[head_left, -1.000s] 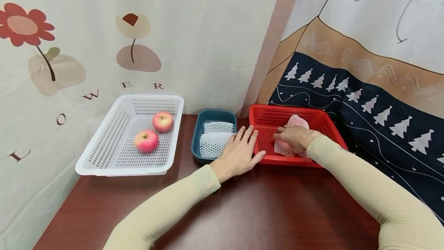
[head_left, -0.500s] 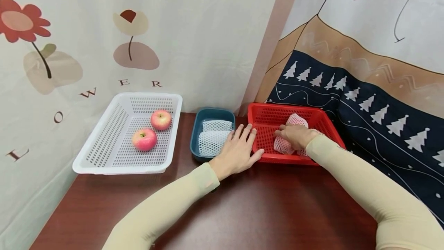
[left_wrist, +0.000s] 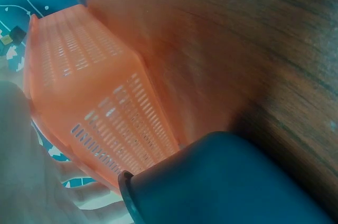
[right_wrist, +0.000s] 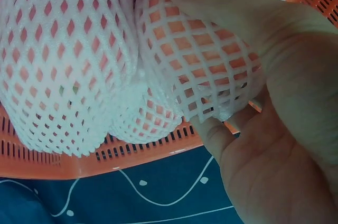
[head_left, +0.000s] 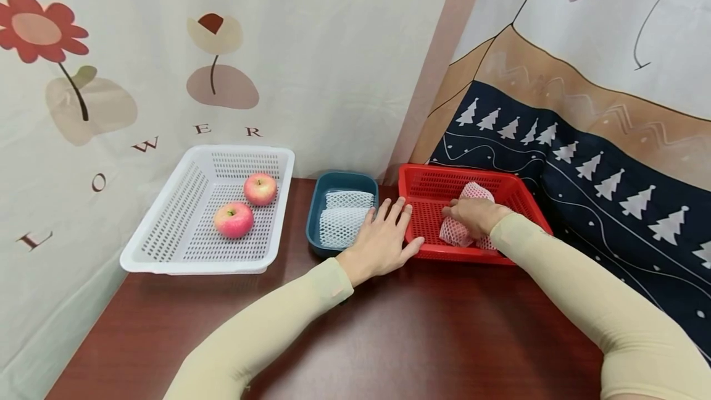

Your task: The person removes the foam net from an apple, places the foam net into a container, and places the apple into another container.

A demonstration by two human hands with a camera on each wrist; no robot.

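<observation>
My right hand (head_left: 476,213) reaches into the red basket (head_left: 463,255) and grips an apple in a white foam net (right_wrist: 203,60). Its thumb lies on one side of the net and its fingers curl under the other. Beside it, more netted apples (right_wrist: 63,71) lie in the basket, partly covered by my hand in the head view. My left hand (head_left: 378,242) has its fingers spread over the neighbouring edges of the blue box (head_left: 312,218) and the red basket. White foam nets (head_left: 343,227) lie in the blue box. In the left wrist view, the left hand (left_wrist: 37,155) shows only in part.
At the left stands a white basket (head_left: 280,215) holding two bare apples (head_left: 234,220). All the containers stand on a dark red-brown table (head_left: 422,332). A printed cloth (head_left: 333,66) hangs behind, and a navy cloth (head_left: 589,202) is at the right.
Both hands keep nearly the same places. The view shifts slightly with the head; the apples, nets and containers stay put.
</observation>
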